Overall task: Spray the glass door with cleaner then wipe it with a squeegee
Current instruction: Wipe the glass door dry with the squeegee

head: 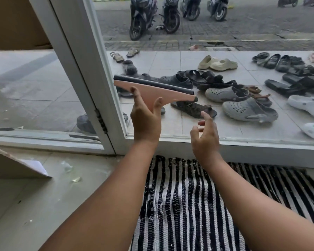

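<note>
Motorbikes [171,17] cropped; squeegee [152,90] handle hidden.

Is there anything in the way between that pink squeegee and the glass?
Nothing visible. The left hand holds the squeegee up before the glass, beside the white frame. The shoes lie outside, behind the pane. The right hand hovers open, clear of it.

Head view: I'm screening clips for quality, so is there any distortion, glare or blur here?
In the head view, wide-angle distortion tilts the white door frame; daylight is soft and even, without hard shadows; the left pane looks hazy; the squeegee and the left hand gripping it are sharp.
</note>
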